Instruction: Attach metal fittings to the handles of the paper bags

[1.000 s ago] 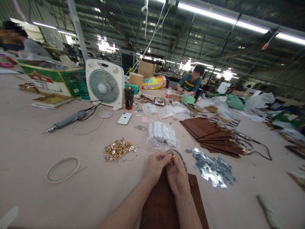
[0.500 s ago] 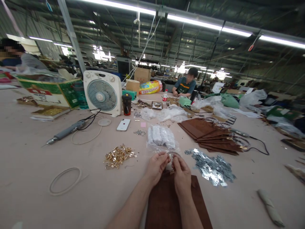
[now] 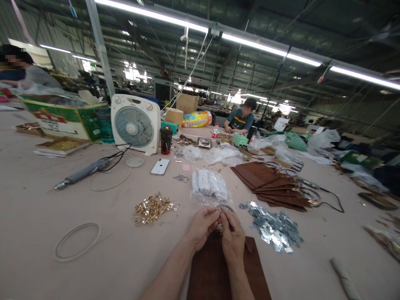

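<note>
My left hand (image 3: 201, 225) and my right hand (image 3: 231, 235) meet fingertip to fingertip over the far end of a brown leather piece (image 3: 215, 275) lying in front of me. Both pinch a small part between them, too small to name. A heap of gold metal fittings (image 3: 151, 208) lies to the left. To the right is a pile of silver metal plates (image 3: 275, 225). A clear plastic bag of white parts (image 3: 208, 183) sits just beyond my hands.
A stack of brown leather pieces (image 3: 268, 181) lies at right. A white fan (image 3: 135, 123), a dark cup (image 3: 166, 139), a white phone (image 3: 160, 166), an electric screwdriver (image 3: 78, 173) and a white ring (image 3: 76, 241) are at left. A person in green (image 3: 240, 120) sits across the table.
My hands stay pinched together at the leather piece's far end. The camera has shifted slightly, so the whole scene sits a little differently.
</note>
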`<state>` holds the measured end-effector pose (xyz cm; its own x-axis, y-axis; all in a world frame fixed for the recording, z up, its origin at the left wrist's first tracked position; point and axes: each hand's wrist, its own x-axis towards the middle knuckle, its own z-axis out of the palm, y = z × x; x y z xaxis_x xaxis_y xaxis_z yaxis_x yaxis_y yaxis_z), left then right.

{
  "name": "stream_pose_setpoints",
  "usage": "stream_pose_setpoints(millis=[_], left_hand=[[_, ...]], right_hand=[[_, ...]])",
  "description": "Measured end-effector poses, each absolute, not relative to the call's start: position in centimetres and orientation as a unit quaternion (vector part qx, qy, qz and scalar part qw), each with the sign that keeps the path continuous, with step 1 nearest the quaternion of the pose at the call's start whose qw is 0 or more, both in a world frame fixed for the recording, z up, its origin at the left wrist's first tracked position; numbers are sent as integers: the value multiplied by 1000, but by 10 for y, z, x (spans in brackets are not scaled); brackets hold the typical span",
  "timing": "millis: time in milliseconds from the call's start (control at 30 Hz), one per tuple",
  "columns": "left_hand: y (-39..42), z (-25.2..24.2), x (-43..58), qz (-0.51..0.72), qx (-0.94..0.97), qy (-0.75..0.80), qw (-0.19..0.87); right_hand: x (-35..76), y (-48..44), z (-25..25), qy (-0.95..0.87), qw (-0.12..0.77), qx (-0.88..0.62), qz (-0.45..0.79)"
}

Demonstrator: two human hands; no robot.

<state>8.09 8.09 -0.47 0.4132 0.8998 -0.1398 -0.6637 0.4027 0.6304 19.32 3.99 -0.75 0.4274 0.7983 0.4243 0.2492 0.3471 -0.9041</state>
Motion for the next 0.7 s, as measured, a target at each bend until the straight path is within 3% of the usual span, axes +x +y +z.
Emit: stream_pose_setpoints(millis=[367,700], left_hand=[[80,-10,91,552,292,278,730],[77,-14,95,583,441,317,604]], right_hand=[[200,46,-17,-365,684,-528,347],[202,48,-17,-343,687,-534,354]])
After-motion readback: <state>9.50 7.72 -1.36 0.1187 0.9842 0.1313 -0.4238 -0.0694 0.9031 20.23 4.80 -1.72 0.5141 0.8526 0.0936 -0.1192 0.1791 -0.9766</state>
